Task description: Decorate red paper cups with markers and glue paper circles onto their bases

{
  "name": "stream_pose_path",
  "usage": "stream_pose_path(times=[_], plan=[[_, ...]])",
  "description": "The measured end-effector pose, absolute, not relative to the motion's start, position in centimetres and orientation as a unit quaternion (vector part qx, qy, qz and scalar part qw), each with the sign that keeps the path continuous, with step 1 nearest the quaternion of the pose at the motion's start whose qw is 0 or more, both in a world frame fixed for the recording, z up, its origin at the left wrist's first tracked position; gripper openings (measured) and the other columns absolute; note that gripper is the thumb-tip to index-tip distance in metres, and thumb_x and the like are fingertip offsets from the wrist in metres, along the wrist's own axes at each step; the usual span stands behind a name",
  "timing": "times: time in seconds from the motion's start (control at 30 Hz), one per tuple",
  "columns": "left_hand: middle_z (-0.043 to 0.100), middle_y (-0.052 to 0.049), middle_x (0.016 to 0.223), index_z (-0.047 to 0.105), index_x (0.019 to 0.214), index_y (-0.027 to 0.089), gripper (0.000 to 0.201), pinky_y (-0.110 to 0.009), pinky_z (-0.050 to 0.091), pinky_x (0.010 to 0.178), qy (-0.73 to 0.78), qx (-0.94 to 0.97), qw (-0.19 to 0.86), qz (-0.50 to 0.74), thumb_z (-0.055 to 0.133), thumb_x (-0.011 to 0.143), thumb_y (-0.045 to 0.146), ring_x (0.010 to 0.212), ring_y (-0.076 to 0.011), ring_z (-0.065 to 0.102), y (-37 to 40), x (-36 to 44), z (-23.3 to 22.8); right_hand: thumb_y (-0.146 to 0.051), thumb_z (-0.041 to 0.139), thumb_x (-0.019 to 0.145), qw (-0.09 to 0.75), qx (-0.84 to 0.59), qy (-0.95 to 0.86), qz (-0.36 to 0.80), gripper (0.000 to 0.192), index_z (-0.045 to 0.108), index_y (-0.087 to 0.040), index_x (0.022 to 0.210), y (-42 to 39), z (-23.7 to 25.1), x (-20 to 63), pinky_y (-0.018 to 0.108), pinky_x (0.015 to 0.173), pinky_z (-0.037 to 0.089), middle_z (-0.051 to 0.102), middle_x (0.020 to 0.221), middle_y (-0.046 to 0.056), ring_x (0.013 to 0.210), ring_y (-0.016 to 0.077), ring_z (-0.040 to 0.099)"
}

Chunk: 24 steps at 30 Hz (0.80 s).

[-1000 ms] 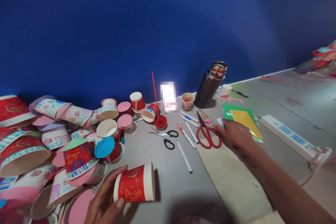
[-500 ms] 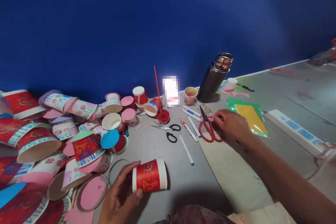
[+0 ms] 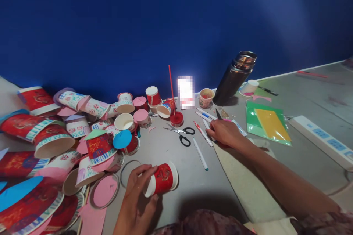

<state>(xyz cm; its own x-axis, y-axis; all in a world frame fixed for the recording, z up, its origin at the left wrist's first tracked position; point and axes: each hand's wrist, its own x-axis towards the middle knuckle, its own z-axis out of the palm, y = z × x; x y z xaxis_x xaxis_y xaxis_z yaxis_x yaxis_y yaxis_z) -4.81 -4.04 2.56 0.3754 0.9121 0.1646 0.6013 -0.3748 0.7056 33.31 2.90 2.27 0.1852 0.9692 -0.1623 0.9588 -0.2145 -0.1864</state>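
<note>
Left hand [image 3: 137, 191]: one, fingers extended and slightly bent, thumb opposed below, a gap between. Right hand [image 3: 226, 132]: one, back uppermost, fingers bent, tips partly hidden. Right forearm [image 3: 278, 172]: one, bare, slanting from lower right.

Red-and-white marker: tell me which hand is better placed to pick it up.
Right, most likely. The right hand is close beside the red-and-white marker, though whether it grips something is unclear; the left hand is farther, holding the red cup.
</note>
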Motion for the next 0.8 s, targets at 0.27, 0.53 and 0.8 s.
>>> stream_pose_path(times=[0.27, 0.53, 0.8], plan=[[0.061, -0.016, 0.141, 0.064, 0.144, 0.03, 0.052, -0.054, 0.053, 0.111, 0.462, 0.778, 0.344, 0.251, 0.07, 0.092, 0.034, 0.132, -0.0349, 0.061, -3.5, -1.8, 2.0, -0.042, 0.053, 0.096, 0.209, -0.728, -0.601, 0.255, 0.024, 0.066, -0.022, 0.1, 1.8, 4.0, 33.0, 0.028, 0.063, 0.044, 0.076, 0.075, 0.002, 0.069, 0.0185, 0.069], [0.077, -0.008, 0.114, 0.06, 0.128, 0.022, 0.063, -0.037, 0.062, 0.084, 0.403, 0.394, 0.695, 0.447, 0.088, 0.072, 0.033, 0.092, -0.0253, 0.076, 0.4, 0.1, 4.6, -0.044, 0.075, 0.083, 0.445, -0.535, -0.511, 0.504, 0.034, 0.079, -0.025, 0.112, 1.1, 8.7, 29.4, 0.031, 0.059, 0.05, 0.067, 0.071, 0.0, 0.06, 0.0159, 0.062], [0.075, -0.013, 0.128, 0.062, 0.131, 0.017, 0.048, -0.063, 0.056, 0.099, 0.26, 0.196, 0.858, 0.398, 0.067, 0.083, 0.024, 0.116, -0.0356, 0.073, 3.7, -0.5, 4.2, -0.063, 0.099, 0.053, 0.465, -0.344, -0.545, 0.607, 0.091, 0.071, -0.034, 0.135, 0.8, 9.6, 27.5, 0.039, 0.075, 0.059, 0.069, 0.109, 0.009, 0.097, 0.0288, 0.066]])
